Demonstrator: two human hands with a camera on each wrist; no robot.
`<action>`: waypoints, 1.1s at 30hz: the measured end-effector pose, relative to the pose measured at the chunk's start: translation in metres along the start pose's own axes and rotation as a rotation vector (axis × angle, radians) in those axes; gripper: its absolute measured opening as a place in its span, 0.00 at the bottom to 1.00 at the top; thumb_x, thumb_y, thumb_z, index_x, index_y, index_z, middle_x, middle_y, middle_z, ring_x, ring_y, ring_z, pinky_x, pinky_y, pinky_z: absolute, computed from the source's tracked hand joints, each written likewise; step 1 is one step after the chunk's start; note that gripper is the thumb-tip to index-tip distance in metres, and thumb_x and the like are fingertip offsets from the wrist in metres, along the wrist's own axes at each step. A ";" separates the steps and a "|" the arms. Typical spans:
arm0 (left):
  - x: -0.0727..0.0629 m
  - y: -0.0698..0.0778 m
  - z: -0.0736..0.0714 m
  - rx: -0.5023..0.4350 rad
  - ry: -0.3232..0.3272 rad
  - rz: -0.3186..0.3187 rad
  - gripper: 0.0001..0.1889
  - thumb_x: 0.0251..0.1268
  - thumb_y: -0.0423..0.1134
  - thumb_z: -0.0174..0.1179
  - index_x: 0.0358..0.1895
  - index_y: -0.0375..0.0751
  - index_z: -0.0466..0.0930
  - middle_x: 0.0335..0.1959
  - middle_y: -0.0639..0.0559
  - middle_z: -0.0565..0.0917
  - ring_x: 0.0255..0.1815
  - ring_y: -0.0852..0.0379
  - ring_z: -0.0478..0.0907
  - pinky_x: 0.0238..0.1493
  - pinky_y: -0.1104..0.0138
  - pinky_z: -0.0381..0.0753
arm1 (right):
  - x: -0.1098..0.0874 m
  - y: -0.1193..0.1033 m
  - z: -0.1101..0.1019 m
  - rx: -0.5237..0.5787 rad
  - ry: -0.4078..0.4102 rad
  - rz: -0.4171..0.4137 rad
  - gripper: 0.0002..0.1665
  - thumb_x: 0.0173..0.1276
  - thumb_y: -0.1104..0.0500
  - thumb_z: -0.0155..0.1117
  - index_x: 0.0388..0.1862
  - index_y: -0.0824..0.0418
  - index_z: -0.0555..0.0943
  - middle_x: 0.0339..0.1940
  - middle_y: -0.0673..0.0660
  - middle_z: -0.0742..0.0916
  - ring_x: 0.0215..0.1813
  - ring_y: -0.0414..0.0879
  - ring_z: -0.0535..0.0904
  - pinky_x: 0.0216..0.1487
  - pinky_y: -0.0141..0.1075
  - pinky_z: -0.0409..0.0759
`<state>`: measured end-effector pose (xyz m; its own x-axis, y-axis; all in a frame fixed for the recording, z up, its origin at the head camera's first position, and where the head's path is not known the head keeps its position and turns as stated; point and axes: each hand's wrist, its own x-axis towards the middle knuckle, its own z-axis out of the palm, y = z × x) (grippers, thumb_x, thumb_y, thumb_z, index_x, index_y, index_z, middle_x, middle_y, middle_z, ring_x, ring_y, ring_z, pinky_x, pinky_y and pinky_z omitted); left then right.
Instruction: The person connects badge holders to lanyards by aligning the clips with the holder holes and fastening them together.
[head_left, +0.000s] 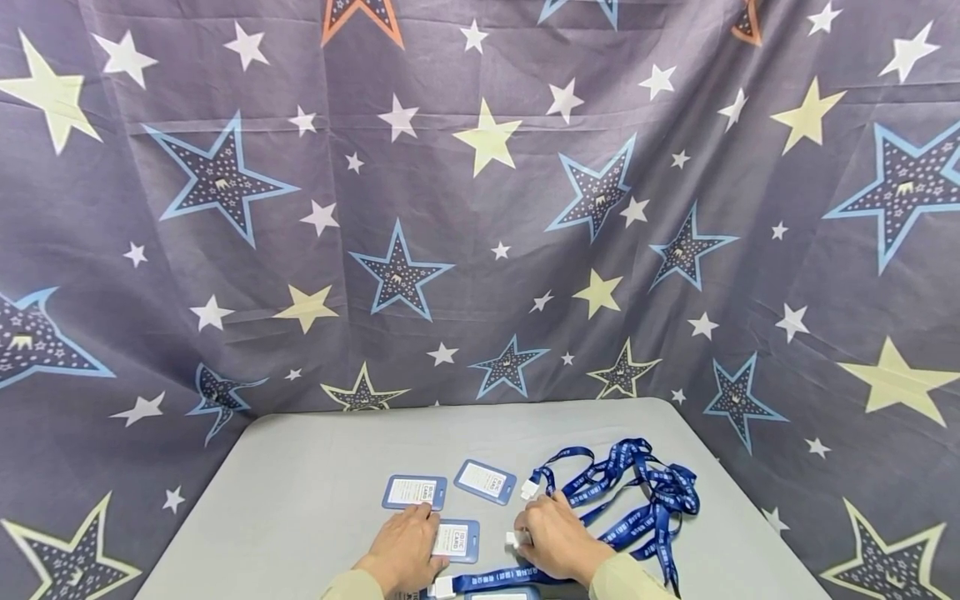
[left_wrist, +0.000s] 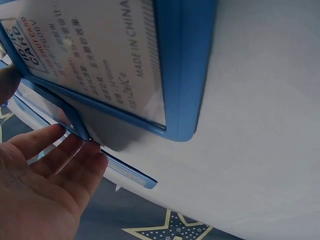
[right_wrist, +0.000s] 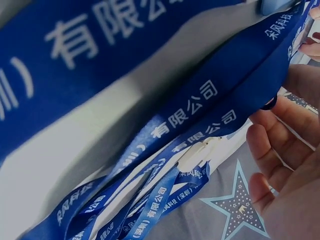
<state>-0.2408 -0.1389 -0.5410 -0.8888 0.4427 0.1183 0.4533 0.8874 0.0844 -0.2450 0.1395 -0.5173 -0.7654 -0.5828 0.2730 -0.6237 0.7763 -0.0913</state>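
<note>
Hands over badge holders and lanyards on the worktop

Left hand [head_left: 406, 547] rests flat, grip relaxed, on a blue ID card holder [head_left: 455, 540]; right hand [head_left: 553, 537] curls over blue lanyards [head_left: 637, 492], pinching a white clip [head_left: 513, 539].

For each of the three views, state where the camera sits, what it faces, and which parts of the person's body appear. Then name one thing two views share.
Head: worn on the head, looking forward and down at the grey table and star curtain; both hands and sleeves show.
Left wrist: close under the left hand, facing a blue ID card holder.
Right wrist: by the right hand, facing the blue lanyards.
Shared: head and right wrist both show the lanyards.
</note>
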 end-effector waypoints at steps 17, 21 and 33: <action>0.000 0.000 -0.001 0.029 0.002 0.009 0.39 0.57 0.58 0.71 0.60 0.26 0.78 0.63 0.33 0.78 0.66 0.34 0.75 0.69 0.48 0.74 | 0.009 -0.005 0.005 -0.023 -0.036 0.018 0.12 0.53 0.54 0.82 0.22 0.44 0.83 0.21 0.34 0.76 0.31 0.36 0.70 0.42 0.38 0.67; 0.000 0.001 0.000 0.033 0.007 0.012 0.38 0.57 0.58 0.71 0.59 0.26 0.79 0.62 0.34 0.79 0.66 0.34 0.75 0.68 0.47 0.75 | 0.012 -0.008 0.005 -0.035 -0.045 0.023 0.10 0.54 0.54 0.81 0.24 0.44 0.84 0.22 0.35 0.78 0.31 0.36 0.70 0.41 0.37 0.64; 0.001 0.001 0.001 0.040 0.005 0.013 0.38 0.57 0.58 0.71 0.58 0.27 0.79 0.62 0.34 0.79 0.65 0.34 0.75 0.66 0.47 0.76 | 0.017 -0.015 0.008 -0.073 -0.036 0.004 0.13 0.51 0.53 0.81 0.21 0.42 0.81 0.22 0.35 0.77 0.32 0.36 0.71 0.45 0.38 0.68</action>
<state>-0.2411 -0.1372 -0.5420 -0.8824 0.4538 0.1242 0.4617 0.8860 0.0430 -0.2504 0.1160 -0.5192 -0.7736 -0.5874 0.2377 -0.6089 0.7930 -0.0221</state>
